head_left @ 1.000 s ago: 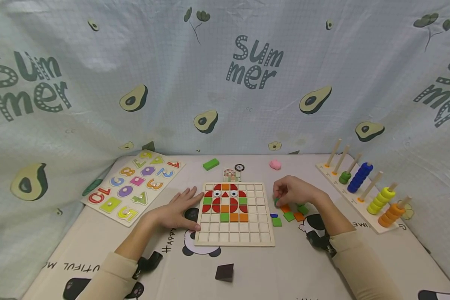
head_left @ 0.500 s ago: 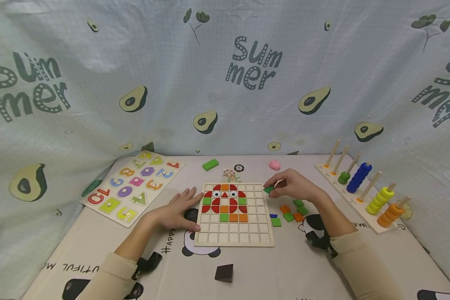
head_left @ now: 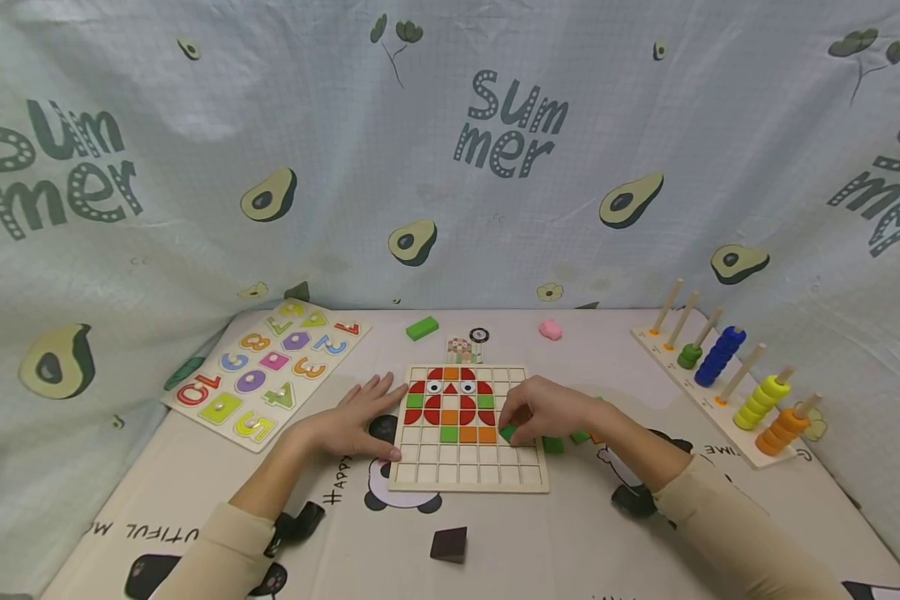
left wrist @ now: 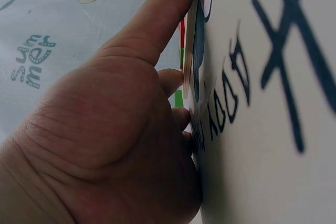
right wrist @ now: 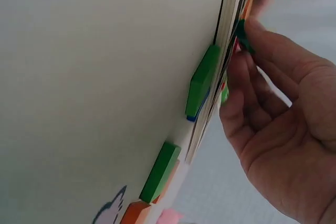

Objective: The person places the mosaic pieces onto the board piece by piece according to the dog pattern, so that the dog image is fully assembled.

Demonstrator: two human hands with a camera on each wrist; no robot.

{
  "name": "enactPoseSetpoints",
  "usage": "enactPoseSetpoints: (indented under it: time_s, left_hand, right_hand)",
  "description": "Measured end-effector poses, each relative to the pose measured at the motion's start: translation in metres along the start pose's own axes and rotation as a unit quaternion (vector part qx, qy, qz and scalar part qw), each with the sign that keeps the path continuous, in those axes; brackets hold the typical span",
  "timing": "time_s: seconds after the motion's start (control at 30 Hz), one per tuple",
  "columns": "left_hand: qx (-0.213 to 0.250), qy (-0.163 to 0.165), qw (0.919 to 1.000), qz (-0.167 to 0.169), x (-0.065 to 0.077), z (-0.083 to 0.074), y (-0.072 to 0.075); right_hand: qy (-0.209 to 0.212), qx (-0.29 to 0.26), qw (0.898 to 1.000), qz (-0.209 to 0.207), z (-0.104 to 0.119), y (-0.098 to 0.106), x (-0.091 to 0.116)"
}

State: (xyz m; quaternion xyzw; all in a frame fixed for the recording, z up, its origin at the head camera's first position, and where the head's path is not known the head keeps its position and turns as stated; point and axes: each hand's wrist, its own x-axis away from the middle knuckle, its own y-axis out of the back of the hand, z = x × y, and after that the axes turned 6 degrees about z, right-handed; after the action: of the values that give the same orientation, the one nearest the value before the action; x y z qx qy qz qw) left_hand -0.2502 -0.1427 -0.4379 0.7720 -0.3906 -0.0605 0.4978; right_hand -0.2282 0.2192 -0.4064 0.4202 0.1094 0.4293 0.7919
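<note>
A wooden grid board (head_left: 427, 476) lies in the middle of the table, partly filled with red, green and orange pieces and two eye pieces. My left hand (head_left: 348, 423) is spread flat at its left side, thumb and fingertips touching the edge. Over the right half of the board, my right hand (head_left: 551, 411) pinches a green square tile (head_left: 506, 433) between thumb and fingers. That tile sits just right of the row ending in an orange tile (head_left: 487, 435). In the right wrist view the pinched green tile (right wrist: 242, 35) is close against the board's surface.
Loose green tiles (head_left: 553, 445) and orange ones lie right of the board, partly behind my right arm. A number puzzle (head_left: 270, 375) is at the left, a peg stacker (head_left: 720, 400) at the right. A green block (head_left: 422, 328) and a pink piece (head_left: 551, 330) lie behind.
My right hand has carried the green tile from the loose pile leftward and onto the board, beside the orange tiles. The left hand has stayed at the board's edge.
</note>
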Motion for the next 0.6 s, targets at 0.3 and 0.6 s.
enactPoseSetpoints:
  time_s: [0.3,0.6]
  left_hand:
    - [0.002,0.002,1.0000,0.000,-0.001,0.000,-0.001]
    - [0.008,0.002,1.0000,-0.001,0.000,-0.001,0.000]
  right_hand:
    - [-0.012,0.067,0.997,-0.042,0.008,-0.006,-0.006]
    - [-0.046,0.027,0.997,-0.056,0.011,-0.009,-0.007]
